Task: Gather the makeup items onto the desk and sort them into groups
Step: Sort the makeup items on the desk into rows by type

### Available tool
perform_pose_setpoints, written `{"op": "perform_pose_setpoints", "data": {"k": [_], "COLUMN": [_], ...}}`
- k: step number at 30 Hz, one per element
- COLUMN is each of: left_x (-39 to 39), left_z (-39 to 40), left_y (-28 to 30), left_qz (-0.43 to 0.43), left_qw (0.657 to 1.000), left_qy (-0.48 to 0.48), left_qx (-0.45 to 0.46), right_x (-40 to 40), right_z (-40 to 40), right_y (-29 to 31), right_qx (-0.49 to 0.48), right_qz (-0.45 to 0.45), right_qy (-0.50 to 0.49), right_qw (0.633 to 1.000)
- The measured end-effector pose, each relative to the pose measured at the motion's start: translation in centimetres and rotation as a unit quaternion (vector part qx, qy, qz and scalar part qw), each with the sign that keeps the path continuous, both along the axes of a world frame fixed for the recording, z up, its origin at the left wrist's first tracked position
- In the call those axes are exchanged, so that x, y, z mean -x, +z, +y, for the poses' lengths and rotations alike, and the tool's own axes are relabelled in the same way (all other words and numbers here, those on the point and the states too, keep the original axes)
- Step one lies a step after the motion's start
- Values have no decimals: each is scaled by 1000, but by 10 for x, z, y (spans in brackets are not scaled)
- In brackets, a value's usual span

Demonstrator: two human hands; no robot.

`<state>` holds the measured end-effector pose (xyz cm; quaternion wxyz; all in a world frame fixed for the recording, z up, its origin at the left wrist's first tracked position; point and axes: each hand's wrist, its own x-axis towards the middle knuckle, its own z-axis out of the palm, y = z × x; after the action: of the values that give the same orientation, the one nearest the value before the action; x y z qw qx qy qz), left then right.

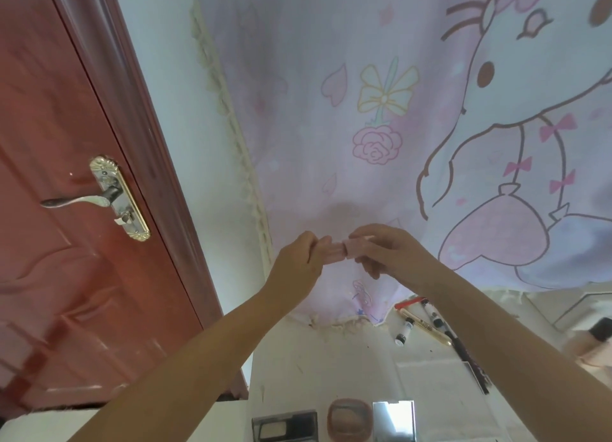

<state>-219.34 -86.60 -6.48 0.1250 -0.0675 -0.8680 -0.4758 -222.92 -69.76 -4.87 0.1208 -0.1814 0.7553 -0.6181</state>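
two hands (299, 259) (387, 248) gripping small ridged pink tube (341, 252).

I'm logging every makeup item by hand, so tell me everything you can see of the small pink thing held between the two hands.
The small pink item is a short, pale pink, glossy piece, plastic by its look, with a visible seam across its middle, as if made of two parts. It lies roughly level, raised above the desk in front of the cartoon-print cloth. The left hand pinches its left end and the right hand its right end. Fingers hide both ends, so its exact kind is unclear.
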Motion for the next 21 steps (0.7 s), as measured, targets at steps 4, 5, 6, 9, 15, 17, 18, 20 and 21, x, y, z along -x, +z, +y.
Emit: {"op": "perform_pose_setpoints", "data": {"k": [4,5,6,9,15,17,18,20,21], "left_x": [7,7,7,6,6,8,9,9,8], "left_z": [-3,-3,-3,-2,-8,-10,-11,-10,-9], "left_y": [0,-2,-3,-8,-10,-9,-9,-11,-13], "left_qz": [-93,-101,-104,-89,-110,-153,-169,-183,-182], "left_qw": [991,990,990,993,991,981,976,973,974], "left_qy": [-5,-5,-1,11,24,29,28,25,25], "left_qx": [-92,-96,-97,-75,-72,-117,-132,-140,-134], "right_x": [7,7,7,6,12,16,18,19,18], "right_z": [1,0,-1,-5,-4,-2,-2,-5,-7], "right_y": [-6,-6,-5,-4,-21,-27,-30,-31,-28], "right_qx": [54,59,60,-49,8,47,58,64,46], "right_qz": [24,4,-26,-96,-21,-6,-10,-39,-70], "right_qy": [36,39,33,10,42,52,55,43,30], "right_qw": [998,997,997,994,999,998,997,996,996]}}
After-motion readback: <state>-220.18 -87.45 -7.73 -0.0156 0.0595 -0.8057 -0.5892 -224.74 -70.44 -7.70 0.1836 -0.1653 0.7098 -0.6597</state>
